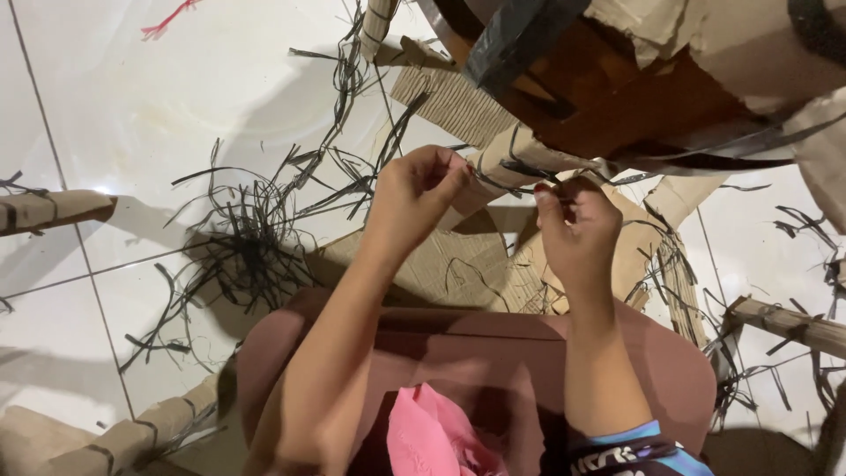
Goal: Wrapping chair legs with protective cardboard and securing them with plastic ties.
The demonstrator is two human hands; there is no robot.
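White floor tiles (132, 106) spread under everything, and above the fingers, at the top right, looms a big structure of brown cardboard (652, 79) banded with dark tape. From it a rolled cardboard tube (515, 159) slants down to just between the two sets of fingertips; thin black strips are wound around it. Below the fingers lies a flat sheet of corrugated cardboard (449, 264), partly under the person's reddish-brown lap (493, 361). Off to the left of the left fingers a tangled heap of black strips (251, 238) sprawls across the tiles. Further tubes lie well away from the hands: one at the left edge (53, 210), one at the right edge (789, 324), one at the bottom left (115, 441).

The left hand (414, 189) has its fingertips pinched together at the lower end of the tube, apparently nipping a thin black strip, though the strip itself is too fine to make out inside the pinch. The right hand (577, 225) is curled closed just right of the tube, thumb and forefinger pressed on a black strip (520, 172) that crosses the tube. A pink cloth (427, 436) sits on the lap, well below both hands.
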